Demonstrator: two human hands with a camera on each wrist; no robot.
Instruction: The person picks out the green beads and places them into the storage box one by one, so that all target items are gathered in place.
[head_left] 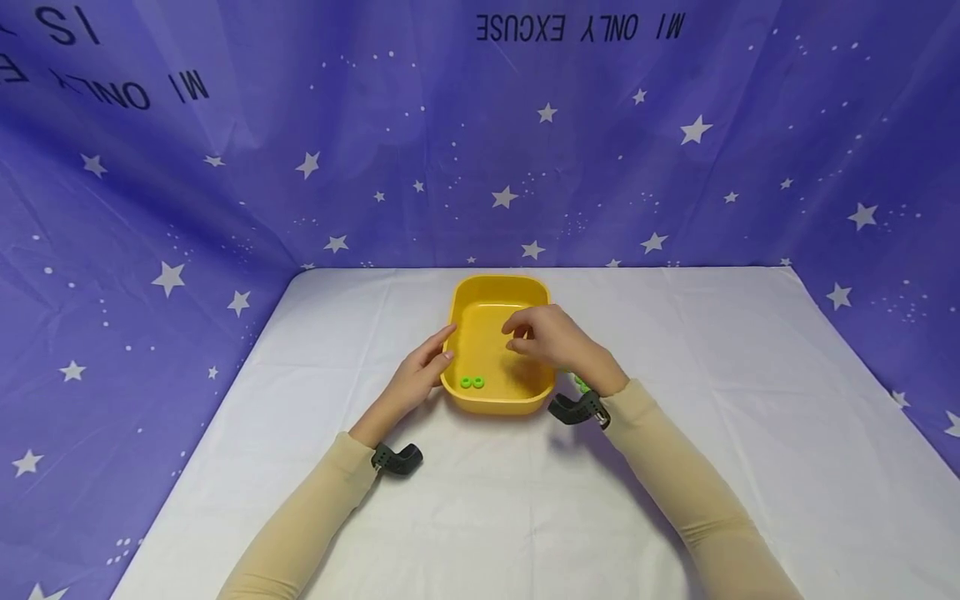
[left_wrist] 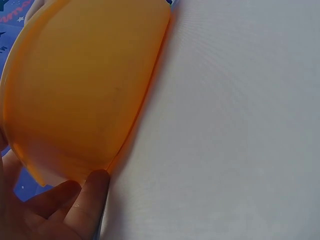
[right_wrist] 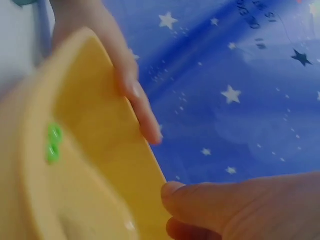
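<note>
A yellow rectangular tray point(head_left: 501, 407) with rounded corners stands on the white cloth. Two small green ring-shaped beads point(head_left: 472, 382) lie side by side in its near left corner. My left hand point(head_left: 411, 379) touches the tray's left wall, thumb and forefinger at the rim; the left wrist view shows its fingers point(left_wrist: 89, 202) against the outer wall. Over the tray's right half hovers my right hand point(head_left: 555, 337), fingers loosely bent. A gap shows between its thumb and forefinger point(right_wrist: 187, 197), and I see nothing held there.
More green pieces point(head_left: 582, 383) lie on the cloth right of the tray, partly hidden by the right wrist. Each wrist wears a black band point(head_left: 397, 459). A purple star-printed curtain point(head_left: 502, 150) stands behind and beside the white-covered table point(head_left: 480, 517).
</note>
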